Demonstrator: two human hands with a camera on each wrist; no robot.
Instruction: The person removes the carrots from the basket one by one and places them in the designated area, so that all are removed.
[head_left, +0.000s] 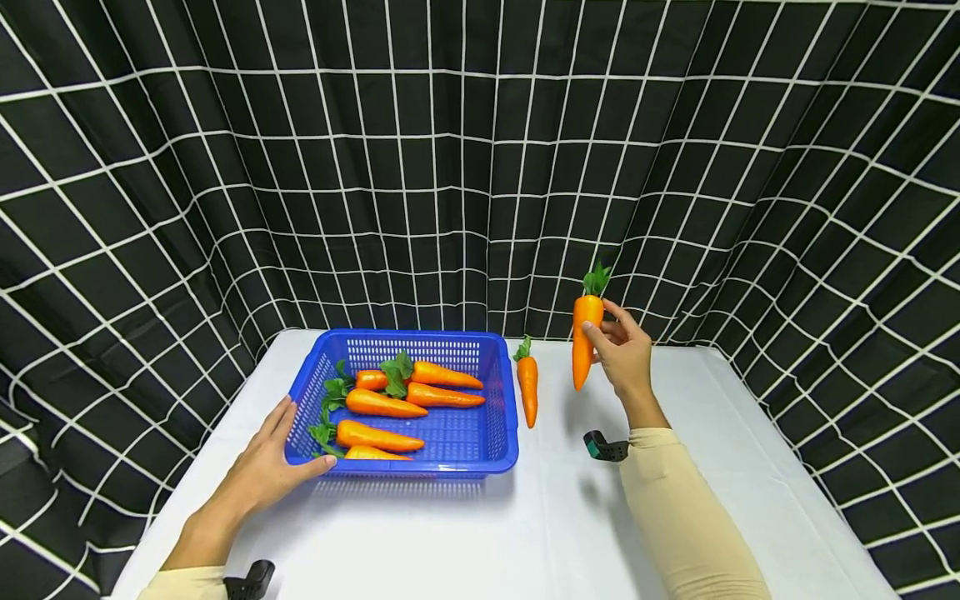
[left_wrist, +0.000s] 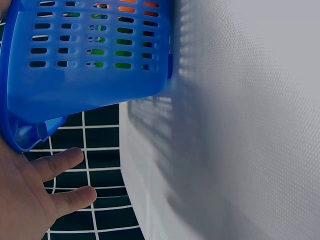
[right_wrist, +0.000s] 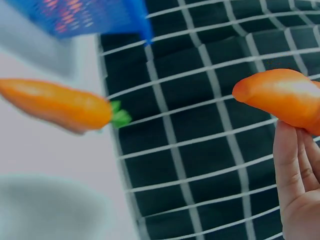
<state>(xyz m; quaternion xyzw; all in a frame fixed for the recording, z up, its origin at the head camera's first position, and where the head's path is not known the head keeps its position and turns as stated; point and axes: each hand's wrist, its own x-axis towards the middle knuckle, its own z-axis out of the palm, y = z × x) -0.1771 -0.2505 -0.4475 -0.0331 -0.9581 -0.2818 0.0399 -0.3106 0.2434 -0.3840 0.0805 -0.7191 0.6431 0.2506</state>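
Left hand (head_left: 266, 471) lies flat at the near left corner of the blue basket (head_left: 498, 400), fingers straight along its side wall and thumb against the front rim; it grips nothing. From the left wrist, the basket's corner (left_wrist: 30, 135) sits just above the palm (left_wrist: 20, 195), and its wall shows rows of small slots with orange and green behind them. Right hand (head_left: 626, 358) is raised above the table (head_left: 525, 533), right of the basket, fingers curled round a carrot (head_left: 585, 337) held upright, leafy green top up and pointed tip down. In the right wrist view that carrot (right_wrist: 285, 97) looks smooth and glossy, resting on the fingertips (right_wrist: 290, 165). Both sleeves are beige.

Inside the basket lie five tapered orange carrots (head_left: 382, 404) with crinkled green tops, mostly sideways with their leaves toward the left. One more carrot (head_left: 528, 385) lies on the white table between the basket and the raised hand, leaves pointing away. Behind, a black curtain (head_left: 450, 167) with a white grid hangs around the table.
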